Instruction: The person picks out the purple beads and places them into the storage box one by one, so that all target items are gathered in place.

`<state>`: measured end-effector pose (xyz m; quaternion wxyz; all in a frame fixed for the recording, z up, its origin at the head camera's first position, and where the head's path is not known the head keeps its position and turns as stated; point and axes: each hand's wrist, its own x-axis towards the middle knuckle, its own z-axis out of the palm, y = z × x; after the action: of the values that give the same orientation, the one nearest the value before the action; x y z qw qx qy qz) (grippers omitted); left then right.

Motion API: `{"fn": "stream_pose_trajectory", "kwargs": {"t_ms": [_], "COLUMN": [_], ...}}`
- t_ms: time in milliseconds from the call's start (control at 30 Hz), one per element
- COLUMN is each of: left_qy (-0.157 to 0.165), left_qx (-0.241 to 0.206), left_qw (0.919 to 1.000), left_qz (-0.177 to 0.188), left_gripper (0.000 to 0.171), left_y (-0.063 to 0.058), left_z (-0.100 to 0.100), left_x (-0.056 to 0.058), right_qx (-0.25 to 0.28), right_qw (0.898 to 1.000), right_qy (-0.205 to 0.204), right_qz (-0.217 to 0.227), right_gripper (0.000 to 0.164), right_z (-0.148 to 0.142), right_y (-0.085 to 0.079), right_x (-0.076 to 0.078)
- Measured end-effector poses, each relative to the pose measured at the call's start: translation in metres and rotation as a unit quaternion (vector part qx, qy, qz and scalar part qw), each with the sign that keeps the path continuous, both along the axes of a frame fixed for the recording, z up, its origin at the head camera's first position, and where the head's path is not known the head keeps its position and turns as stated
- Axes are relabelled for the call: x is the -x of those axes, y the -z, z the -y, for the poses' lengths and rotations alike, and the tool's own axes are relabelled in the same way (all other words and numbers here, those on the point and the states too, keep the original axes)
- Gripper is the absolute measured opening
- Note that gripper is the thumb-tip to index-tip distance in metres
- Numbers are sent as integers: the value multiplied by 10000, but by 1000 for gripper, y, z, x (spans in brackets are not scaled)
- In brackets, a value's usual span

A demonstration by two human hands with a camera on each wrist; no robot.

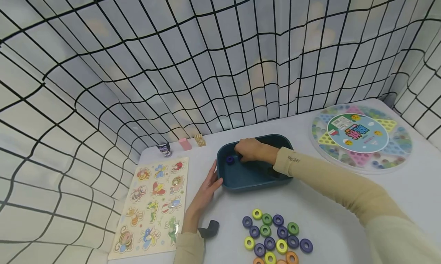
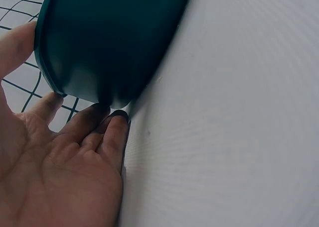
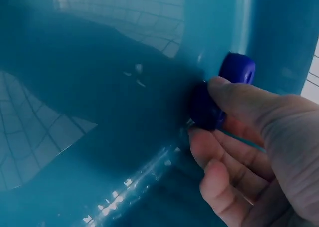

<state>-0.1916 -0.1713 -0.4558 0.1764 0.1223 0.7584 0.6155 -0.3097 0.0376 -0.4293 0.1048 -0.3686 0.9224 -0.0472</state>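
A dark teal plastic tray (image 1: pixel 255 181) with raised walls lies on the white table. My right hand (image 1: pixel 253 149) reaches down inside it and pinches a purple ring (image 3: pixel 205 107) between thumb and fingers. Right behind that one in the right wrist view is a second purple ring (image 3: pixel 238 67), lying near the tray's wall. My left hand (image 1: pixel 206 185) touches the tray's left end from outside, its thumb and fairly straight fingers (image 2: pixel 84 122) against the rim and side. From above, the pinched ring is mostly hidden by my right hand.
Several purple, green, yellow and orange rings (image 1: pixel 270 243) lie in front of the tray. On the left is a wooden insect puzzle board (image 1: pixel 146 210); small figures, including a pink block (image 1: pixel 185 143), stand behind it. A round bead set (image 1: pixel 358 133) is at right. Black netting surrounds the table.
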Motion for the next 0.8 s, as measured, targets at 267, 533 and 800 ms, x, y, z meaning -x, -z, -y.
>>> {"fn": "stream_pose_trajectory", "kwargs": {"t_ms": [267, 533, 800], "left_qy": [-45, -185, -173], "left_qx": [3, 37, 30], "left_qw": [10000, 9998, 9997], "left_qz": [-56, 64, 193], "left_gripper": [62, 62, 60], "left_y": [1, -1, -2], "left_z": [-1, 2, 1], "left_x": [1, -2, -2], "right_qx": [-214, -55, 736], "right_qw": [9989, 9993, 9972], "right_qy": [144, 181, 72], "right_qz": [-404, -333, -102], "right_gripper": [24, 37, 32], "right_z": [-1, -10, -30], "right_y": [0, -10, -35], "right_x": [-4, -9, -34]}}
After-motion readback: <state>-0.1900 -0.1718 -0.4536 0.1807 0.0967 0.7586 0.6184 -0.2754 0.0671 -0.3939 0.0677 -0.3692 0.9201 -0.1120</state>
